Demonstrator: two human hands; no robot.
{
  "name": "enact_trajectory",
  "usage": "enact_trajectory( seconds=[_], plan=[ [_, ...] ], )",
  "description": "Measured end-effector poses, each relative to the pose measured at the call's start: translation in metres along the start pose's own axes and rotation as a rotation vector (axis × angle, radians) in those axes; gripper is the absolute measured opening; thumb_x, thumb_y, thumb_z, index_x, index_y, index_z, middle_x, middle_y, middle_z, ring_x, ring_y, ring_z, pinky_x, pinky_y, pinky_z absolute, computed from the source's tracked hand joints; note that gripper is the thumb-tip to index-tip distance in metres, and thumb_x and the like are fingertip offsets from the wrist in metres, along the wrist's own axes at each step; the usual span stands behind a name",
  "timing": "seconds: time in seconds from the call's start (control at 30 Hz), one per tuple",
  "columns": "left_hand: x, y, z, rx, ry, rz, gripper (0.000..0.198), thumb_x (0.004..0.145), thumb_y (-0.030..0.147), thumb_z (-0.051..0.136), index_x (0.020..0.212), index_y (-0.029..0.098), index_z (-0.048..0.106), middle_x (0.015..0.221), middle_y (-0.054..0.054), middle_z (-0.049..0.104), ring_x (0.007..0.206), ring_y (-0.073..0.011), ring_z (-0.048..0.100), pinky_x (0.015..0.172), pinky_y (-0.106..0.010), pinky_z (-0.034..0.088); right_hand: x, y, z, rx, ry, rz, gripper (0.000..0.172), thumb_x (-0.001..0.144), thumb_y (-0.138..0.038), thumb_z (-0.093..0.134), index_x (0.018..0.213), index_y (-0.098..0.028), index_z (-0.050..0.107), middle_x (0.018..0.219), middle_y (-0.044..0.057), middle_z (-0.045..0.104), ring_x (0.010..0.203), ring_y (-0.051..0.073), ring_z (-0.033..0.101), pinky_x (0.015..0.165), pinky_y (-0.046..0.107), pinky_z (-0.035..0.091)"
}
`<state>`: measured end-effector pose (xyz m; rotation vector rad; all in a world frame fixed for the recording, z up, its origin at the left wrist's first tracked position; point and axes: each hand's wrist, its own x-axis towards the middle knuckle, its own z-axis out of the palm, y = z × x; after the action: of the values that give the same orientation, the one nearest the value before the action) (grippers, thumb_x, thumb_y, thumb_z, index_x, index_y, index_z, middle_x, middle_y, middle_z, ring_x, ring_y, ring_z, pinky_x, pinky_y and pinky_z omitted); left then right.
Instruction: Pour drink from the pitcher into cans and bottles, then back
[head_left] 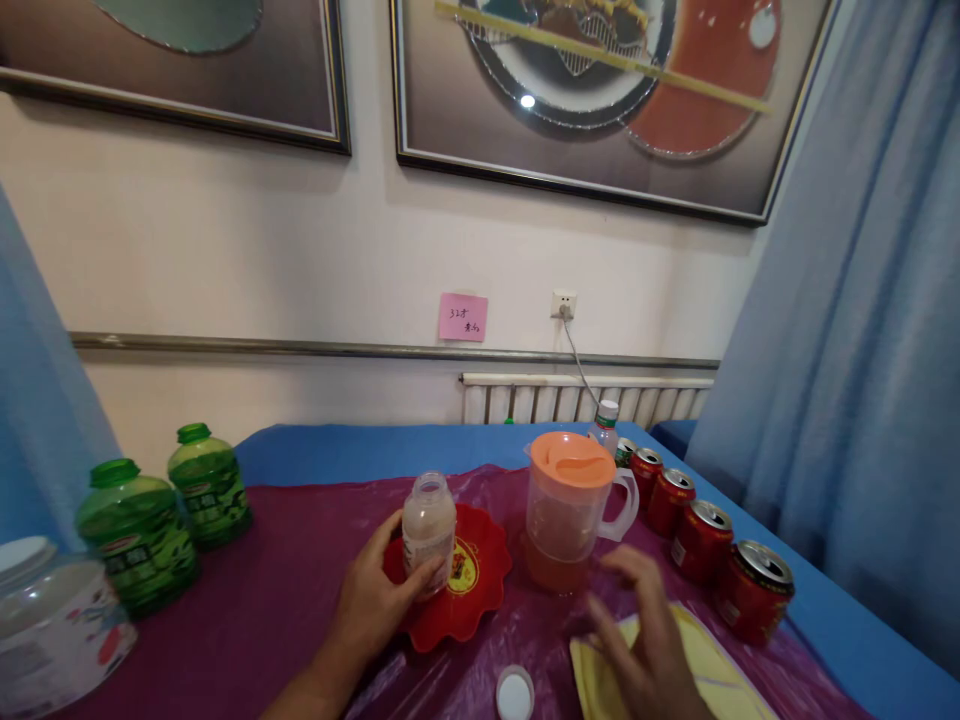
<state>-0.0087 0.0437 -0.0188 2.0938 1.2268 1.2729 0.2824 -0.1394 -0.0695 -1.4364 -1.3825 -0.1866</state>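
Observation:
My left hand (375,590) is wrapped round a small clear bottle (429,530) with a pale label and no cap on its mouth. The bottle stands upright at a red scalloped plate (480,600) with a yellow centre; whether it touches the plate I cannot tell. My right hand (645,640) is over a folded yellow cloth (720,660), fingers apart and slightly blurred, holding nothing. Just beyond it stands a clear plastic pitcher (562,520) with an orange lid and some amber liquid at the bottom. A white cap (515,694) lies near the front edge of the view.
Several red cans (754,590) line the right side, with a white-capped bottle (606,425) behind the pitcher. Two green bottles (139,540) and a large clear jar (56,630) stand at left. Purple plastic sheeting (292,560) covers part of the blue tablecloth (315,450).

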Motion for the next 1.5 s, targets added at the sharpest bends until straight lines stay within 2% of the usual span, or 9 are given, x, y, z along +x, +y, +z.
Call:
enact_trajectory(
  seconds=[0.07,0.13,0.23,0.33,0.53,0.77,1.03,1.27,1.5],
  plan=[
    [-0.002,-0.004,0.003,-0.011,0.007,0.009,0.065,0.070,0.051,0.073,0.127,0.022,0.060,0.120,-0.011,0.074,0.109,-0.0325,0.071,0.093,-0.048,0.058,0.029,0.008,-0.015,0.021,0.265,0.228,0.047,0.088,-0.043,0.064,0.128,-0.019,0.053,0.126,0.015,0.058,0.113,0.029,0.059,0.096,0.046,0.049],
    [-0.003,-0.005,0.005,-0.014,-0.003,0.006,0.066,0.070,0.051,0.073,0.127,0.021,0.060,0.119,-0.011,0.074,0.109,-0.0324,0.071,0.094,-0.048,0.057,0.058,0.015,-0.021,0.165,0.346,0.387,0.057,0.085,-0.054,0.065,0.127,-0.019,0.053,0.126,0.014,0.059,0.110,0.028,0.061,0.092,0.042,0.051],
    [-0.004,-0.003,0.005,-0.018,-0.011,0.008,0.066,0.070,0.050,0.073,0.126,0.019,0.060,0.119,-0.012,0.074,0.109,-0.0326,0.070,0.095,-0.050,0.056,0.090,0.023,-0.017,0.383,0.209,0.512,0.053,0.080,-0.067,0.064,0.100,-0.018,0.064,0.094,0.007,0.069,0.087,0.024,0.064,0.076,0.033,0.052],
    [-0.004,0.002,0.003,-0.021,-0.016,0.019,0.063,0.070,0.047,0.073,0.125,0.019,0.060,0.119,-0.013,0.074,0.109,-0.0325,0.070,0.096,-0.051,0.055,0.103,0.025,-0.008,0.490,0.152,0.540,0.054,0.076,-0.073,0.063,0.073,-0.019,0.060,0.065,-0.001,0.058,0.061,0.017,0.054,0.057,0.028,0.045],
    [-0.003,0.010,-0.001,-0.052,-0.032,0.010,0.062,0.068,0.044,0.074,0.123,0.017,0.061,0.122,-0.014,0.072,0.110,-0.0329,0.069,0.096,-0.051,0.055,0.120,0.024,0.005,0.551,0.207,0.592,0.058,0.073,-0.075,0.065,0.059,-0.023,0.045,0.050,-0.007,0.040,0.046,0.011,0.036,0.045,0.026,0.032],
    [-0.008,0.011,-0.001,-0.099,-0.043,0.029,0.057,0.069,0.036,0.074,0.123,0.021,0.062,0.124,-0.011,0.072,0.111,-0.0306,0.068,0.098,-0.049,0.053,0.170,0.001,0.000,0.551,0.083,0.537,0.060,0.071,-0.072,0.070,0.054,-0.024,0.038,0.044,-0.009,0.033,0.041,0.009,0.031,0.042,0.025,0.030],
    [-0.012,0.000,0.003,-0.095,-0.056,0.017,0.060,0.067,0.030,0.077,0.125,0.022,0.061,0.126,-0.011,0.070,0.117,-0.0312,0.065,0.103,-0.050,0.049,0.226,-0.044,-0.022,0.351,-0.032,0.363,0.060,0.071,-0.072,0.069,0.053,-0.023,0.038,0.045,-0.009,0.030,0.043,0.008,0.026,0.042,0.024,0.021],
    [-0.015,0.000,0.002,-0.053,-0.025,0.064,0.061,0.066,0.027,0.078,0.125,0.026,0.064,0.124,-0.009,0.072,0.115,-0.0323,0.066,0.099,-0.050,0.051,0.245,-0.079,-0.024,0.204,-0.127,0.201,0.060,0.072,-0.071,0.067,0.049,-0.023,0.038,0.045,-0.008,0.030,0.044,0.008,0.029,0.043,0.024,0.023],
    [-0.017,-0.002,0.003,-0.014,-0.068,0.026,0.063,0.067,0.031,0.078,0.127,0.023,0.063,0.123,-0.011,0.071,0.114,-0.0322,0.064,0.100,-0.049,0.048,0.248,-0.090,-0.012,0.149,-0.222,0.164,0.057,0.073,-0.068,0.065,0.052,-0.024,0.036,0.048,-0.008,0.028,0.044,0.009,0.029,0.042,0.023,0.024]
  ],
)
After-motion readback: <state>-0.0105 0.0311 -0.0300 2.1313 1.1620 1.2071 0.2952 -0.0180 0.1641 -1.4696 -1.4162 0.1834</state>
